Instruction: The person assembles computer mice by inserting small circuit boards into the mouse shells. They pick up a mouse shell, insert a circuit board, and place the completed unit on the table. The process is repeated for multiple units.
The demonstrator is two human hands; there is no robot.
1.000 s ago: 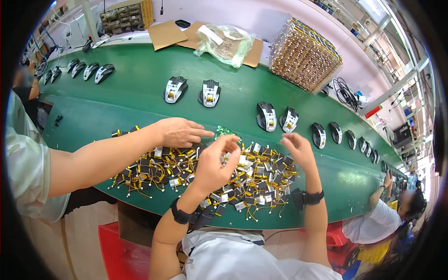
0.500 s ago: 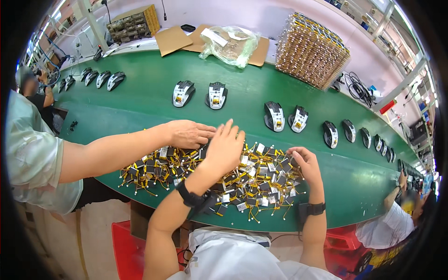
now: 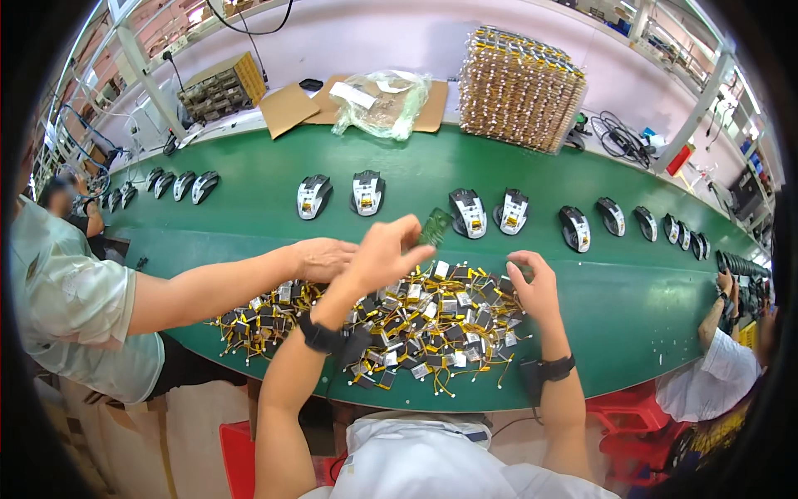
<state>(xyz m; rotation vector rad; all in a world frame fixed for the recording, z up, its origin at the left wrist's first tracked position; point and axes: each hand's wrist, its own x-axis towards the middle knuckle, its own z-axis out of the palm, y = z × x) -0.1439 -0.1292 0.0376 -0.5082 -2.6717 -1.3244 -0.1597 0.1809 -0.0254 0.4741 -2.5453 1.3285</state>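
Green piece: pinched in my left hand, just beyond the battery pile; I figure a weak grip could drop it.
Right hand: fingers parted, empty afaict, at the pile's right edge; a careless sweep could scatter it.
Co-worker's hand: pile's far left side, close enough to bump mine imo.

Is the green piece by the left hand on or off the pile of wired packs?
Off: the green piece shows beyond the pile, at the left hand.

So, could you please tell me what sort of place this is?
Most likely an electronics assembly workshop: open computer mice line a green bench that also holds a heap of wired packs.
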